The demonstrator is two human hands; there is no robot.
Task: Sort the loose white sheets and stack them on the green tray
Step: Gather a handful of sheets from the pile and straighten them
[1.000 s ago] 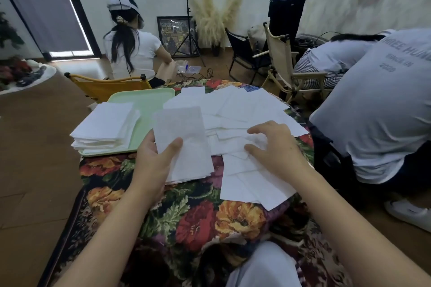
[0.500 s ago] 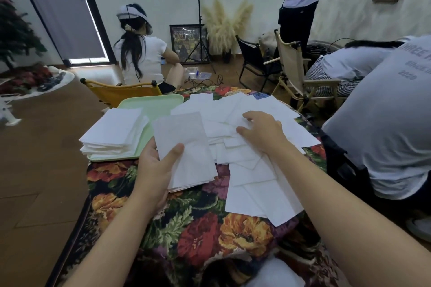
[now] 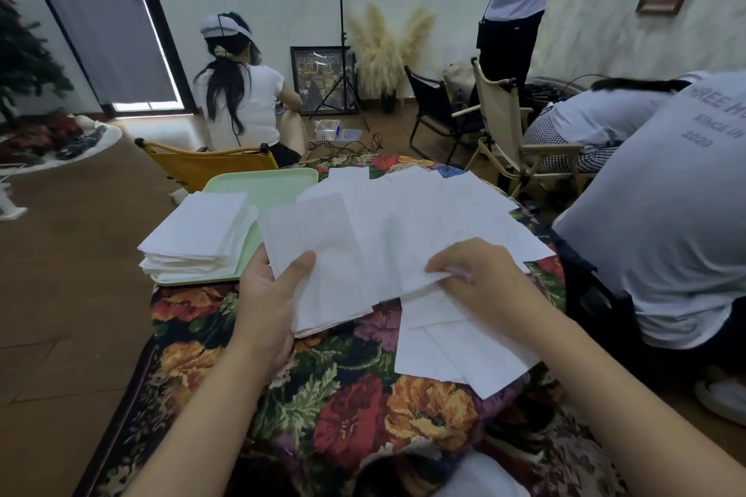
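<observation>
Left hand [image 3: 266,295]: grips gathered bundle [image 3: 319,266], thumb on top. Right hand [image 3: 480,278]: pinches lifted sheet [image 3: 424,246] by corner. Green tray [image 3: 266,184]: far left, holds stack [image 3: 198,234]. Risk: thin sheets cling (pinch may drag two), bundle edges fan, loose pile [image 3: 452,355] slides off tablecloth [image 3: 343,395].

One green tray [image 3: 278,190] holds one stack of sheets [image 3: 198,234]. Two hands show: the left hand [image 3: 266,295] grips one bundle [image 3: 319,266], the right hand [image 3: 480,278] pinches one sheet [image 3: 420,250]. The loose sheets [image 3: 456,351] overlap; perhaps a dozen. Four other people, three chairs.
</observation>
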